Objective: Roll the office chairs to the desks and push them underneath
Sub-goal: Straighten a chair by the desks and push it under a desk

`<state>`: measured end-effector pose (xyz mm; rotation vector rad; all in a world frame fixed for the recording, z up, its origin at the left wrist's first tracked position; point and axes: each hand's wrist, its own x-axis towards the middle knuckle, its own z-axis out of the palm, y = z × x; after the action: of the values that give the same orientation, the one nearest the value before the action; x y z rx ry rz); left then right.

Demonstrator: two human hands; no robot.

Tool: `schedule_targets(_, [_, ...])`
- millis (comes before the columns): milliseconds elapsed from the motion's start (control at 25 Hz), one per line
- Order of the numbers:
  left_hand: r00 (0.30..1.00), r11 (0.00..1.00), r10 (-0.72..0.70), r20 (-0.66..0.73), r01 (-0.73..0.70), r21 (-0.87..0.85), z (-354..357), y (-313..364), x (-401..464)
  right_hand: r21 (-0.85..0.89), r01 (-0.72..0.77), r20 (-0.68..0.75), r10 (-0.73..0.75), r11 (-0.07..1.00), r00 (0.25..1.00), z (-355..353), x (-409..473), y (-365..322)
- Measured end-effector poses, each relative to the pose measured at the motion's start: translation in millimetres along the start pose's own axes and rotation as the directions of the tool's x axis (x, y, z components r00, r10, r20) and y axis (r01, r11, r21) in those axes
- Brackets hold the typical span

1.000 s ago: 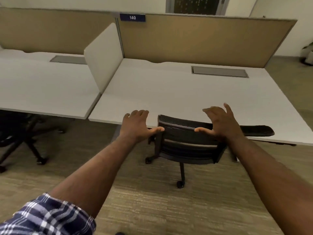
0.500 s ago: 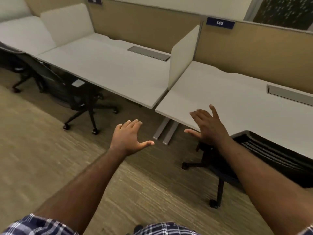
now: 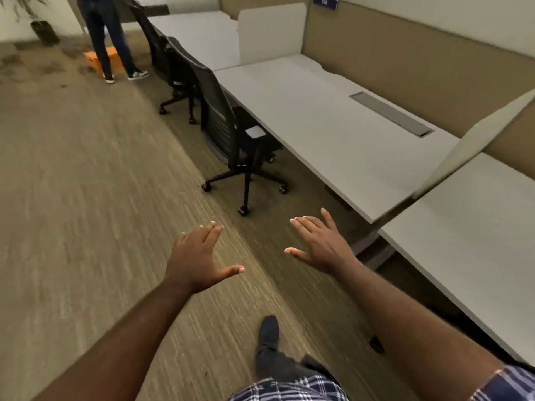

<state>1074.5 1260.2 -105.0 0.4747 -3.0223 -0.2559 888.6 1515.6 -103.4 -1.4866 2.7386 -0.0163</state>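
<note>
Both hands, left [image 3: 199,257] & right [image 3: 320,246], are held spread, empty. Nearest chair [image 3: 228,131] sits at desk [image 3: 333,125] front edge, not tucked. Likely heavy-ish but free-rolling on casters; backrest top prob. best gripped.

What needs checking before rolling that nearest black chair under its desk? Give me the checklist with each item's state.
1. Left hand free: ok, open and holding nothing.
2. Right hand free: ok, open and holding nothing.
3. Nearest chair within grasp: not ok, it stands ahead, apart from both hands.
4. Floor between hands and chair clear: ok, only bare carpet shows.
5. Chair already tucked in: not ok, its back and wheels stand out from the desk edge.
6. Space under the desk clear: cannot tell, it is in shadow.
</note>
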Motion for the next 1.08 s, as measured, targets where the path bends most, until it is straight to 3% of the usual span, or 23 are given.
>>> schedule_targets(200, [0.993, 0.993, -0.120, 0.014, 0.120, 0.019, -6, -68, 39, 0.066, 0.122, -0.017, -0.121, 0.990, 0.993, 13, 114, -15])
schedule_targets(600, [0.964, 0.964, -0.263, 0.029, 0.262, 0.044, -27, -190, 186, 0.139, 0.220, -0.007, -0.221, 0.966, 0.975, 14, 353, -13])
schedule_targets(720, [0.973, 0.972, -0.230, 0.023, 0.228, 0.056, -29, -214, 206, 0.136, 0.248, -0.024, -0.247, 0.959, 0.969, 11, 386, -18])
schedule_targets(1080, [0.990, 0.992, -0.127, 0.062, 0.126, 0.023, -50, -388, 340, 0.081, 0.144, -0.032, -0.141, 0.986, 0.989, 18, 577, -79])
